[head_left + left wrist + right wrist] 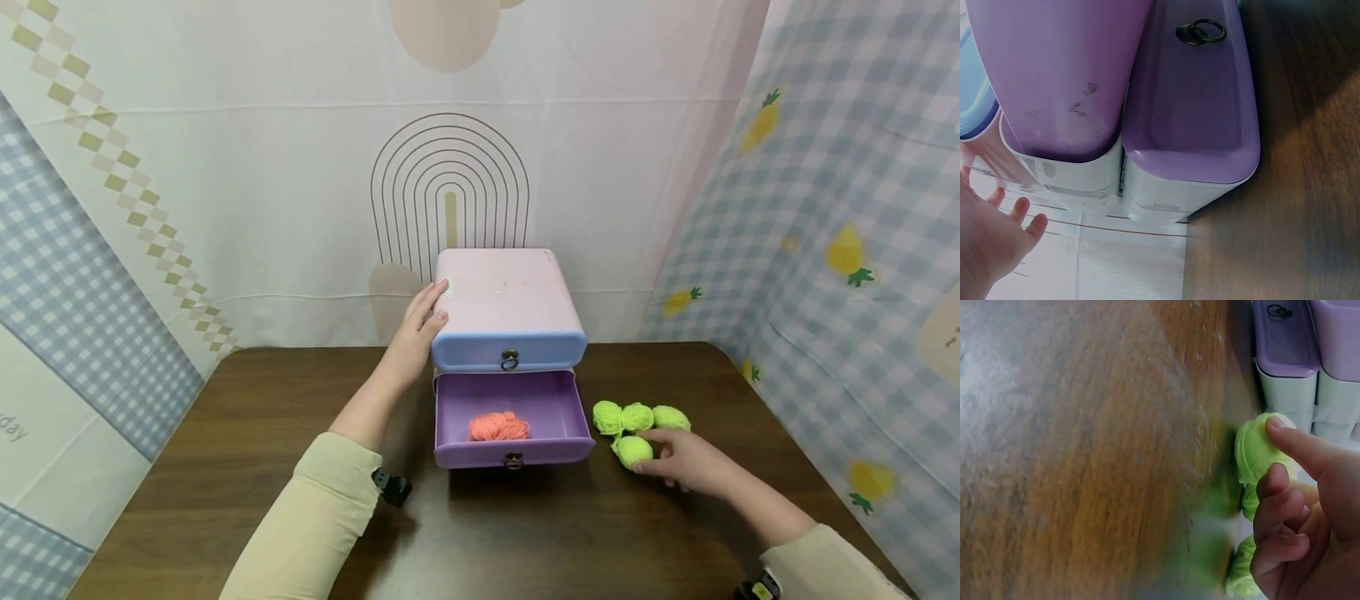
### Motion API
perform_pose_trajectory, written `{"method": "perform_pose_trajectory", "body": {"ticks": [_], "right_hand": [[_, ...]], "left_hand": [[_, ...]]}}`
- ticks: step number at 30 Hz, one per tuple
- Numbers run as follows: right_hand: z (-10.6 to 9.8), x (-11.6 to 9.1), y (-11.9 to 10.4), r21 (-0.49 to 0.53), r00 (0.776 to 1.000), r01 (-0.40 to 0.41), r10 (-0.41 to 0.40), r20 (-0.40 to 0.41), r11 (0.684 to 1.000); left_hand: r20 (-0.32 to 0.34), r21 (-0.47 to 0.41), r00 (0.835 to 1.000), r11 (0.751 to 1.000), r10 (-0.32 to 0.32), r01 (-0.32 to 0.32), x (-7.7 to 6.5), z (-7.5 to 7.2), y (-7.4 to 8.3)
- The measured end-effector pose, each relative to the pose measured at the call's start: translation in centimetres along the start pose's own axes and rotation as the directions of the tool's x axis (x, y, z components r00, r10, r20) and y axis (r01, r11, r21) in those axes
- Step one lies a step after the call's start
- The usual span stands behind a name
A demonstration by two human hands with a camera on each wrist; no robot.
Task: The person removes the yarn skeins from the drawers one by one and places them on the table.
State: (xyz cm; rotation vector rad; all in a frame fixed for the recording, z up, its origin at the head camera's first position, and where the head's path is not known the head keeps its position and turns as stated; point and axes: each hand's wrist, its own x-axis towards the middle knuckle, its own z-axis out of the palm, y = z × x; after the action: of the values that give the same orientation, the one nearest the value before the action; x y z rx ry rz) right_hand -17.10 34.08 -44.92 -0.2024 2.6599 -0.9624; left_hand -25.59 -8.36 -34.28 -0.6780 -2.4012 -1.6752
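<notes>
Lime-green round yarn ball (630,452), foremost of four, lies toward right edge of brown wood-grain worktop (255,425), right grip (693,462) clamped on it. Left grip (411,343), fingers extended, rests against pink box-shaped plastic cabinet (510,292). Light, even pinch should keep strands wound.

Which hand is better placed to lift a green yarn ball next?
Probably the right hand: it pinches the front green yarn ball. The left hand is across the pink drawer cabinet, touching its left edge.
</notes>
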Motion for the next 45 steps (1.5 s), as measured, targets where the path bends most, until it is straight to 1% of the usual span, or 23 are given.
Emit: {"method": "perform_pose_trajectory", "body": {"ticks": [6,15,24,37,41,45], "right_hand": [[0.4,0.4,-0.2,-0.02,0.998,-0.052,0.051,-0.032,0.998],[1.0,0.6,-1.3,-0.075,0.995,-0.068,0.062,-0.077,0.995],[1.7,1.1,-1.9,-0.076,0.99,-0.089,0.08,-0.116,0.993],[1.3,0.7,-2.2,-0.062,0.985,-0.153,0.148,-0.085,0.986],[0.9,0.5,-2.2,-0.046,0.985,-0.156,0.152,-0.084,0.987],[0.4,0.2,-2.1,-0.025,0.987,-0.136,0.133,-0.09,0.99]], "left_hand": [[-0.006,0.005,1.0,1.0,-0.002,0.002,0.0,-0.1,0.0],[-0.01,0.001,1.0,1.0,-0.004,0.004,0.0,-0.1,-0.1],[-0.014,-0.006,1.0,1.0,-0.01,0.01,0.0,0.0,0.0],[-0.009,-0.005,1.0,1.0,-0.011,0.011,0.1,0.1,-0.1],[-0.009,-0.007,1.0,1.0,-0.016,0.016,0.1,0.1,-0.1],[-0.012,-0.009,1.0,1.0,-0.012,0.012,0.2,0.2,-0.1]]}}
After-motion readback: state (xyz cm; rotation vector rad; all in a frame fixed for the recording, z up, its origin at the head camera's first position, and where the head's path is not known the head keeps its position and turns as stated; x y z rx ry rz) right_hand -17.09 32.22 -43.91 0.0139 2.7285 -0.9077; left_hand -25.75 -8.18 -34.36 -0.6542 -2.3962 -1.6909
